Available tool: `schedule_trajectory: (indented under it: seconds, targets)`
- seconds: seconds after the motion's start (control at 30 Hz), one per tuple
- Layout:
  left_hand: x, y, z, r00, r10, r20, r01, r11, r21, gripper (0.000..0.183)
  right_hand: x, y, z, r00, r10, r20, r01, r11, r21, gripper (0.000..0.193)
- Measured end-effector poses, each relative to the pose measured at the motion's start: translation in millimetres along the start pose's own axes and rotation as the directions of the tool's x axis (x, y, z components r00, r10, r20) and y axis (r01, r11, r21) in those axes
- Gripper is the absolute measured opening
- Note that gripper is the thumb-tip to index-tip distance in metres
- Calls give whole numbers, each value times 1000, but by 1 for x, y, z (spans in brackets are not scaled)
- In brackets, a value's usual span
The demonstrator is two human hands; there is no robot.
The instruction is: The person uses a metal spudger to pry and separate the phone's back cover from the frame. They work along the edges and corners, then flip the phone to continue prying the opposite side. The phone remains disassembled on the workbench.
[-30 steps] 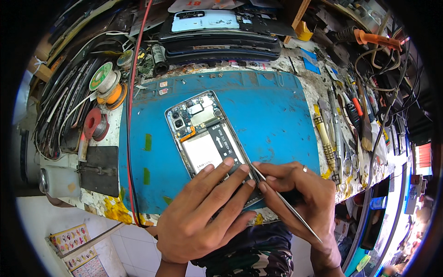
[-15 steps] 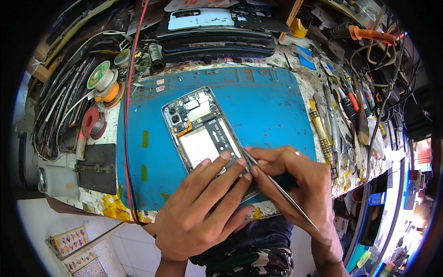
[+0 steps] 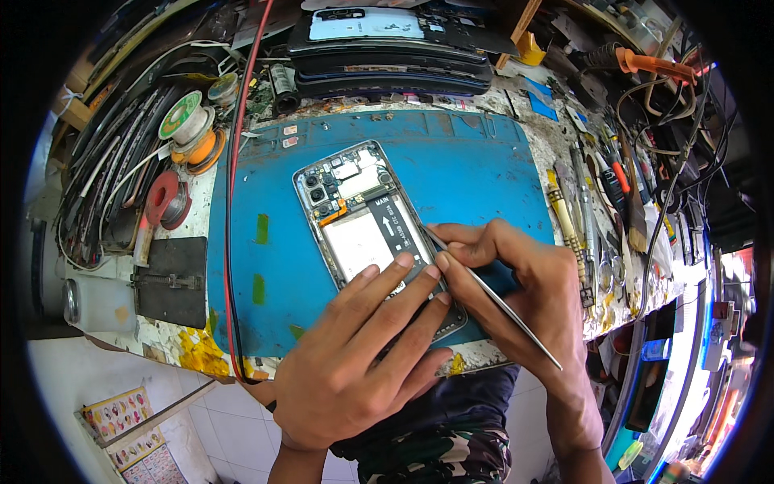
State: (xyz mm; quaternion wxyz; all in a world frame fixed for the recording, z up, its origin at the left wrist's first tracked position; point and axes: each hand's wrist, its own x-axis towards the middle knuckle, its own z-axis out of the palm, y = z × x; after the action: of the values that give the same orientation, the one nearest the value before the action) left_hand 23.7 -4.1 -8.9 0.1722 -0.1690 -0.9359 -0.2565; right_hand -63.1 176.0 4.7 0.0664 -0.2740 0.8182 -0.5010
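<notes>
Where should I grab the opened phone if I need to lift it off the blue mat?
Pinch the opened phone by its long edges at the camera end, coming from the far side: that end lies bare, while the left hand and right hand cover the near end.

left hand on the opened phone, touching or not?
Touching. The head view shows the left hand lying flat on the lower end of the opened phone, fingertips pressed on its inner parts with no gap.

Bright daylight fills the blue mat (image 3: 484, 161), which looks sharp and clear. Around the mat the picture bends (like a fishbowl) and ends in black corners.
</notes>
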Motion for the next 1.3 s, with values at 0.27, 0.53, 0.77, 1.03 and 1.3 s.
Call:
schedule_trajectory:
  seconds: [0.27, 0.53, 0.77, 1.03, 1.3]
  targets:
    - [0, -1, 0, 1000, 13, -2, -13, 1000, 1, 39, 14, 3, 1, 999, -50, 11, 51, 994, -98, 14]
    - [0, 0, -1, 1000, -5, -9, 5, 1000, -3, 36, 10, -1, 6, 999, -40, -29, 38, 997, -61, 15]
    - [1, 0, -1, 999, -28, -40, 27, 999, -17, 37, 7, -8, 2, 1000, 20, -12, -20, 999, -36, 16]
    - [0, -1, -1, 1000, 5, -11, -5, 1000, -13, 36, 0, -2, 3, 998, 48, -32, -47, 998, 28, 13]
    - [1, 1, 0, 998, -45, -43, 45, 999, -2, 37, -7, 1, 2, 996, 81, -48, -78, 995, 65, 14]
